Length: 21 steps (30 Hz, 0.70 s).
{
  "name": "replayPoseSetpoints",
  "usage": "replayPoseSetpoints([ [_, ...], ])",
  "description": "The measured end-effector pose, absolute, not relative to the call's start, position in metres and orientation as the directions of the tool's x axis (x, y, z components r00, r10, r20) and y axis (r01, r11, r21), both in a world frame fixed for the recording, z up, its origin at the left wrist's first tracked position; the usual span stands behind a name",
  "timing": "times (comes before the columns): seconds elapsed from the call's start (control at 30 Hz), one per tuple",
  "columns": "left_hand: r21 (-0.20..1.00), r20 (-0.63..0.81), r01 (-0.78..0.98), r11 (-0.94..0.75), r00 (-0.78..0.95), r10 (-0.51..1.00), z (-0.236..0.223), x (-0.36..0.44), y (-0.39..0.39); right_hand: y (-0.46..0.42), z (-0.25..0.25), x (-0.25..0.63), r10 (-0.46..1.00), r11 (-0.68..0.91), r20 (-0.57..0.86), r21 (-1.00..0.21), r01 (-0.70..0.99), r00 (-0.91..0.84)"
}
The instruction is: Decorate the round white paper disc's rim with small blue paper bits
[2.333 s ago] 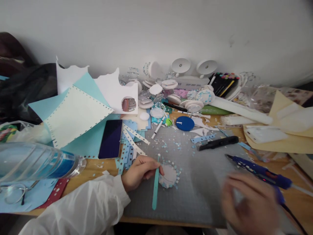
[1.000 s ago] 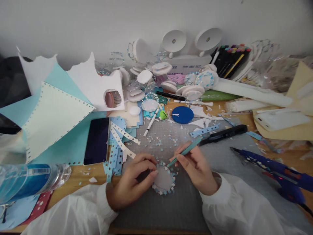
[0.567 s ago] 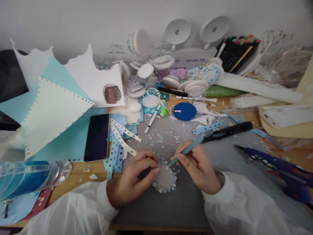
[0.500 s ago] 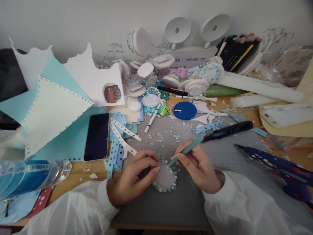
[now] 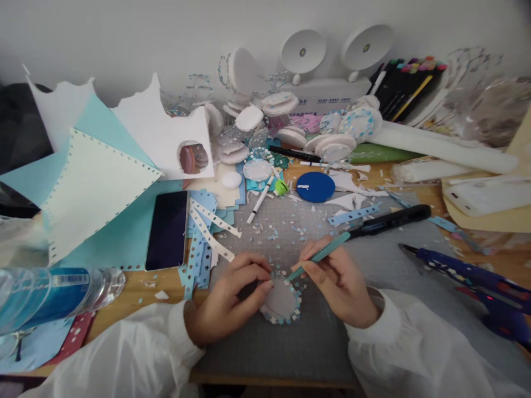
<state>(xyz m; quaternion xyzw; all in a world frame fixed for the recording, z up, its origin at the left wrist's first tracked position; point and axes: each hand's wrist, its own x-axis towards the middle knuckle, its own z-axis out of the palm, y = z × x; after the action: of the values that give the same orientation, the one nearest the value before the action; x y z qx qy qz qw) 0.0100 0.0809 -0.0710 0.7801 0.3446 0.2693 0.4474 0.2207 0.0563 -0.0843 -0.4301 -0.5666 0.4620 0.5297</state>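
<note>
A round pale disc (image 5: 280, 301) lies on the grey cutting mat (image 5: 265, 354), its rim ringed with small blue and white star-shaped pieces. My left hand (image 5: 234, 298) pinches the disc's upper left edge between thumb and fingers. In my right hand (image 5: 338, 284) is a pair of teal tweezers (image 5: 327, 249), held like a pen, with the tips down at the disc's upper rim. Whether the tips grip a star is too small to make out. Loose stars and paper scraps (image 5: 274, 235) are scattered on the mat beyond both hands.
Right of my hands lie a black cutter knife (image 5: 392, 220) and a blue glue gun (image 5: 460, 271). To the left are a phone (image 5: 166, 231), punched paper strips (image 5: 211, 232) and a water bottle (image 5: 53, 298). A blue oval (image 5: 316, 188) and several finished-looking discs (image 5: 359, 122) stand further back.
The whole view has shifted slightly to the right. The tweezers' tips stay at the disc's upper rim, and my left hand keeps its hold on the edge.
</note>
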Motion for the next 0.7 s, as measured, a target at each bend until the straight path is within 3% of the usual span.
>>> replayPoseSetpoints([
  [0.33, 0.892, 0.125, 0.273, -0.361, 0.617, 0.777, -0.0711, 0.0098, 0.0806, 0.0565, -0.085, 0.2204, 0.975, 0.22, 0.219, -0.975, 0.026, -0.034],
  [0.7, 0.887, 0.149, 0.262, -0.379, 0.616, 0.773, -0.07, 0.011, 0.0809, 0.0581, -0.0822, 0.2183, 0.997, 0.07, 0.069, -0.998, 0.006, -0.046],
])
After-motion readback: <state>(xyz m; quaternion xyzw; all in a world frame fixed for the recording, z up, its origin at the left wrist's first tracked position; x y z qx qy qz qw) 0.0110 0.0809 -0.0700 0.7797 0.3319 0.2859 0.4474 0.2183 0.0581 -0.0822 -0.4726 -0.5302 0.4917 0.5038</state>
